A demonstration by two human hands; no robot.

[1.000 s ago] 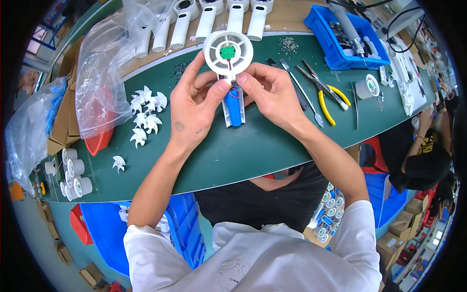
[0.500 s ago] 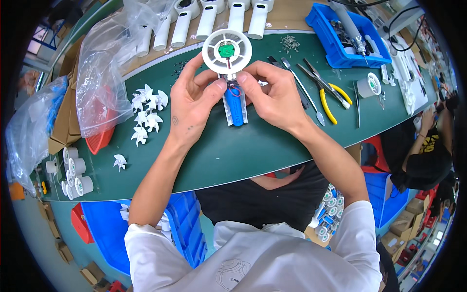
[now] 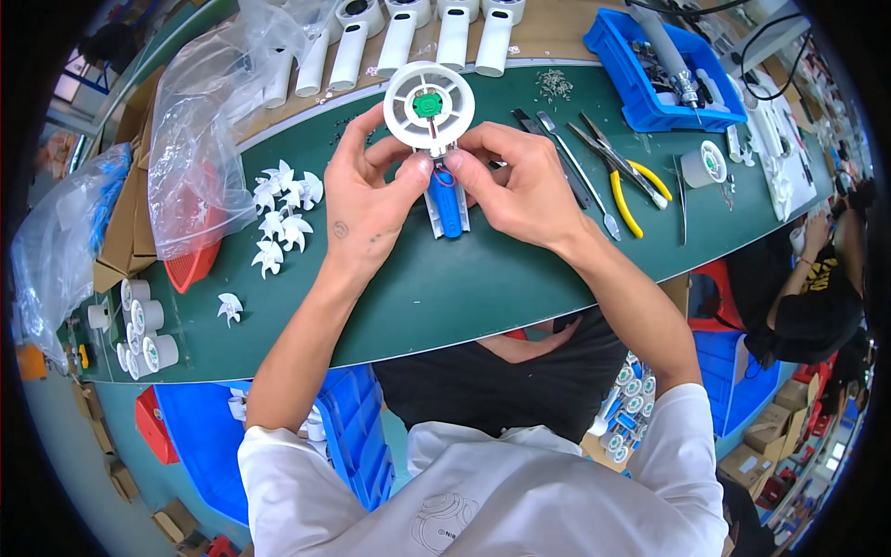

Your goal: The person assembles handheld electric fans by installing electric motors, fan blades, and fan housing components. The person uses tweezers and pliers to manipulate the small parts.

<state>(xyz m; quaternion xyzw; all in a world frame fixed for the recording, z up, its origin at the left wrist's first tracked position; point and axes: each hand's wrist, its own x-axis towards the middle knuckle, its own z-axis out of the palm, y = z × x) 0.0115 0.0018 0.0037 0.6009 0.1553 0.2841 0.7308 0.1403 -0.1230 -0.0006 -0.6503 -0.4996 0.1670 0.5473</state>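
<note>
Between both hands, above the green worktable, is a handheld fan (image 3: 432, 139) with its handle uncovered. Its white round spoked head carries a green circuit board (image 3: 427, 105) in the middle. A blue battery (image 3: 446, 209) lies in the white handle shell, with thin red wire near its upper end. My left hand (image 3: 376, 190) grips the fan's neck from the left, fingers curled behind the head. From the right, my right hand (image 3: 518, 181) closes on the same neck. Both thumbs press at the joint below the head; the fingertips behind it are hidden.
White fan blades (image 3: 283, 209) lie left of my hands, white round motor housings (image 3: 148, 317) farther left. Yellow-handled pliers (image 3: 624, 176), tweezers (image 3: 682, 204) and a metal spatula (image 3: 580, 172) lie right. White fan shells (image 3: 401, 42) line the back, beside a blue parts bin (image 3: 640, 113).
The fan's head has shifted slightly left and down, tilting a little. Both thumbs have come closer to the joint at the neck. The table items stay put.
</note>
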